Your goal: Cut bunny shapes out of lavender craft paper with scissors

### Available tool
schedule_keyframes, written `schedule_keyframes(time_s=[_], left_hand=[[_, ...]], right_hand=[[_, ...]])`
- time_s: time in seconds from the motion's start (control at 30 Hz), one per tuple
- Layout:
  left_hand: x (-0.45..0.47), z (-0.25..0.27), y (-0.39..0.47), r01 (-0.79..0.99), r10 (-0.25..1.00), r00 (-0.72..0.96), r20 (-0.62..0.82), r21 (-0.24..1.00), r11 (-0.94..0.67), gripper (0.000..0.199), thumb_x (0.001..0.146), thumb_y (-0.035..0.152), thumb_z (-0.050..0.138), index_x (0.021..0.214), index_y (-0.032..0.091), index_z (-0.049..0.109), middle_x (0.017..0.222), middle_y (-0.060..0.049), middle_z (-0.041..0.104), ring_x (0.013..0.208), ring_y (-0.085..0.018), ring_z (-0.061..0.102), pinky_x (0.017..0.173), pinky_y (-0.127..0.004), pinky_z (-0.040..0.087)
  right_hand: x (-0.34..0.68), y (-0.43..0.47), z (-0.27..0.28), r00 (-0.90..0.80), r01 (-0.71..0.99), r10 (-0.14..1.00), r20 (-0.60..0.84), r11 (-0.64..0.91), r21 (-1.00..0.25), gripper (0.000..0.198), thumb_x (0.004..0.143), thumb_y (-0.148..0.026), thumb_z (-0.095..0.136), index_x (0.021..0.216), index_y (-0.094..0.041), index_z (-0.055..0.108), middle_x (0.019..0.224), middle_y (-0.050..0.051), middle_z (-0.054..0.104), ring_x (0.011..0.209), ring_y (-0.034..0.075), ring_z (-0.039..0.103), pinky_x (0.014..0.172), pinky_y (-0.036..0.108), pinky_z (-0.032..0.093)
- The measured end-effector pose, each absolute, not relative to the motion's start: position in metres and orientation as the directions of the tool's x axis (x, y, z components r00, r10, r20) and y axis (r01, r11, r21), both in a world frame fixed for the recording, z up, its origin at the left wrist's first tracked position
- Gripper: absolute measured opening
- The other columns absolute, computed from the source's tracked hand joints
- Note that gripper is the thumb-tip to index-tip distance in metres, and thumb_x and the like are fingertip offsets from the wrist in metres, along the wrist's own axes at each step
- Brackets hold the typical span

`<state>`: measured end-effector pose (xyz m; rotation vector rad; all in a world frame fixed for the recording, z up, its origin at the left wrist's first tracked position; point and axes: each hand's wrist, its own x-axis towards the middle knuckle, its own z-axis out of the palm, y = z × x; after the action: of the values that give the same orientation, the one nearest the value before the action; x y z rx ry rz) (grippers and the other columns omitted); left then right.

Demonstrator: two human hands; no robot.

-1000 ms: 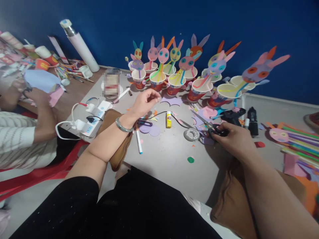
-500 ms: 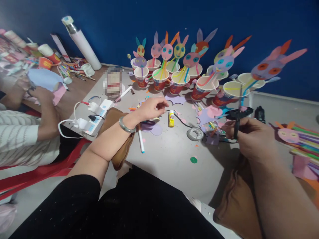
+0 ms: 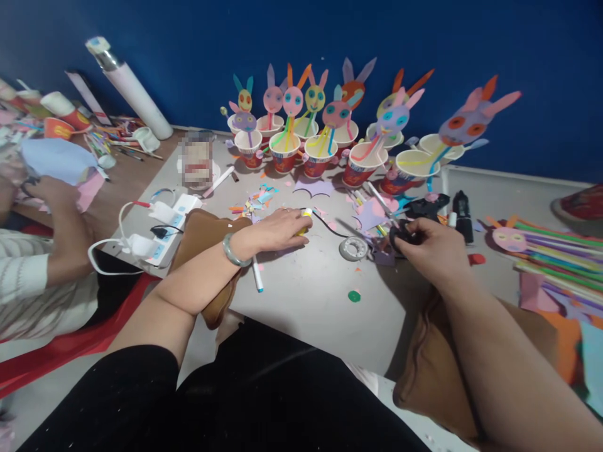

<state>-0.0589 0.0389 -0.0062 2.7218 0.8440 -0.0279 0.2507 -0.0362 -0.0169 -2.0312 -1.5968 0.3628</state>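
Note:
My left hand (image 3: 281, 230), with a bangle at its wrist, has its fingers wrapped round a yellow glue stick (image 3: 307, 213) whose white end shows past them. In my right hand (image 3: 436, 248) is a pair of scissors (image 3: 387, 208), held by the black handles, with the blades pointing away and to the left. A round grey disc (image 3: 353, 248) lies between the two hands. Purple and pink paper scraps (image 3: 372, 216) are strewn near the blades, and a green paper circle (image 3: 354, 296) lies closer to me.
Paper cups (image 3: 285, 152) with rabbit-faced figures stand in rows along the blue wall. A power strip (image 3: 176, 229) with plugs is at left, beside a marker (image 3: 257, 275). Coloured sticks (image 3: 560, 254) lie at right. Another person's hand (image 3: 59, 194) works with paper at far left.
My left hand has come down over the glue stick and closed on it. The scissors have gone from upright to tilted low over the scraps. The whole view has shifted slightly right.

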Motion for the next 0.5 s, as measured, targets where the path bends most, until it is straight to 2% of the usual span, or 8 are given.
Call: schedule_keyframes(time_s=[0.17,0.27,0.37,0.5], left_hand=[[-0.055,0.0,0.037,0.652,0.643,0.756,-0.124,0.23,-0.722,0.015,0.091,0.025,0.048,0.103,0.017,0.055,0.095,-0.01,0.062,0.084,-0.023,0.056,0.078,-0.036,0.04],[-0.054,0.001,0.035,0.705,0.7,0.702,-0.132,0.272,-0.655,0.015,0.086,0.014,0.048,0.1,0.016,0.053,0.089,-0.009,0.062,0.078,-0.022,0.056,0.073,-0.036,0.039],[-0.057,-0.002,0.039,0.721,0.766,0.638,-0.08,0.411,-0.558,0.015,0.083,0.013,0.052,0.097,0.019,0.05,0.082,-0.004,0.06,0.072,-0.018,0.053,0.067,-0.032,0.038],[-0.065,-0.009,0.055,0.606,0.863,0.487,0.132,0.66,-0.443,0.016,0.081,0.016,0.06,0.088,0.021,0.046,0.078,0.001,0.057,0.066,-0.012,0.049,0.063,-0.026,0.038]], right_hand=[[0.247,-0.037,-0.016,0.212,0.921,0.977,0.013,-0.195,-0.338,0.019,0.067,-0.037,0.069,0.069,-0.023,0.057,0.073,0.006,0.066,0.064,0.022,0.054,0.054,0.028,0.031],[0.245,-0.037,-0.014,0.199,0.942,0.978,-0.07,-0.21,-0.262,0.018,0.071,-0.039,0.068,0.072,-0.023,0.058,0.075,0.007,0.065,0.065,0.023,0.055,0.054,0.029,0.03],[0.245,-0.037,-0.015,0.191,0.947,0.975,-0.117,-0.214,-0.239,0.017,0.071,-0.038,0.067,0.072,-0.024,0.058,0.071,0.006,0.063,0.064,0.024,0.054,0.055,0.029,0.029],[0.247,-0.037,-0.018,0.168,0.925,0.984,-0.065,-0.18,-0.335,0.017,0.067,-0.035,0.068,0.07,-0.024,0.056,0.066,0.004,0.06,0.062,0.021,0.053,0.054,0.028,0.029]])
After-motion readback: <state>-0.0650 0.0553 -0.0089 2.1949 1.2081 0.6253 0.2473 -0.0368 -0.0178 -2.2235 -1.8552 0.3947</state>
